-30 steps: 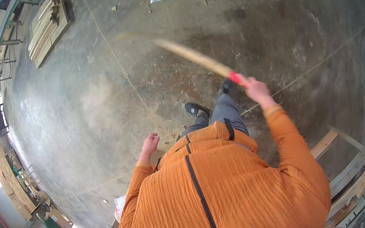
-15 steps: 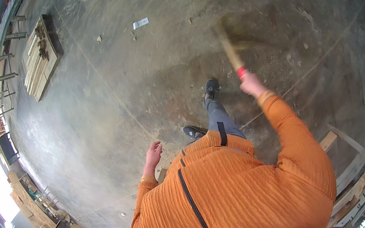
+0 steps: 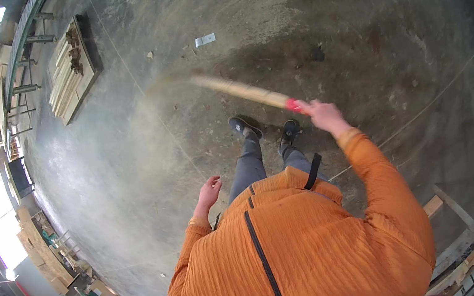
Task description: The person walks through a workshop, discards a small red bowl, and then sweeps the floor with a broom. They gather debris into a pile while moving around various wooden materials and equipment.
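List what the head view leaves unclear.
Stick, head view: far end lost in motion blur.
Its near end, head view: hidden inside the right hand.
White slip, head view: markings too small to read.
Wood frame, head view: partly hidden by the right sleeve.

Just behind the grip of the right hand [image 3: 326, 117], a paler cuff [image 3: 348, 137] ends an orange sleeve [image 3: 384, 183]. Farther back from the grip, the orange jacket [image 3: 321, 240] shows fine crinkled lines and a dark front zipper [image 3: 263, 263]. Closer to the grip, a black strap [image 3: 314, 170] marks its hem. Left of the grip are grey trousers [image 3: 248, 168] and dark shoes [image 3: 290, 129].
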Motion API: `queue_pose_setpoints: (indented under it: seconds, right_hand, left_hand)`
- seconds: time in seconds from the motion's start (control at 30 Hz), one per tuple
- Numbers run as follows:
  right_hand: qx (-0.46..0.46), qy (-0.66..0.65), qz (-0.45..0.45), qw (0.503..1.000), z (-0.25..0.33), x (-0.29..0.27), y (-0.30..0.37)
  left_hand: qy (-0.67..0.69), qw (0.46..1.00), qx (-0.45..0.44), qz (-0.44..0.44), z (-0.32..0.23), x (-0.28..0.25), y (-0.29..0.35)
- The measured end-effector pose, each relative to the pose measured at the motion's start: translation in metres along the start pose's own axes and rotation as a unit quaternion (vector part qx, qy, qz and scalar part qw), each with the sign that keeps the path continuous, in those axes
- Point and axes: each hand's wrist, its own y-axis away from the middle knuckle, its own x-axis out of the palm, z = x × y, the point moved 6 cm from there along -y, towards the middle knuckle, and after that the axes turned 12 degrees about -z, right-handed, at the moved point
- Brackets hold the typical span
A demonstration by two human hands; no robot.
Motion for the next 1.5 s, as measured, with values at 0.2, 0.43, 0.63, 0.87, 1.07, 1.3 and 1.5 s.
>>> queue_pose_setpoints:
  seconds: [0.2,0.43,0.63,0.87,1.07,1.3,1.5]
  right_hand:
    - [0.251,0.086,-0.075,0.961,-0.122,-0.065,0.001]
    - [0.456,-0.132,-0.112,0.873,-0.119,-0.052,-0.131]
    - [0.158,-0.085,0.093,0.979,0.103,0.05,-0.206]
    - [-0.118,-0.076,0.152,0.978,0.235,0.033,-0.285]
    - [-0.041,0.06,-0.021,0.997,0.063,-0.058,-0.275]
    - [0.199,0.127,-0.076,0.969,-0.12,-0.184,-0.251]
    - [0.411,-0.086,-0.211,0.882,-0.236,-0.204,-0.364]
  left_hand:
    - [-0.032,0.998,0.007,0.055,0.021,-0.007,-0.037]
    - [-0.072,0.99,-0.01,0.122,0.007,-0.075,-0.106]
    - [0.047,0.996,-0.072,0.027,0.005,-0.146,-0.186]
    - [0.012,1.0,-0.006,0.026,-0.031,-0.177,-0.229]
    - [-0.056,0.995,0.017,0.082,-0.062,-0.173,-0.255]
    - [-0.01,0.998,-0.062,0.029,-0.115,-0.203,-0.3]
    - [0.077,0.992,-0.09,0.04,-0.203,-0.188,-0.338]
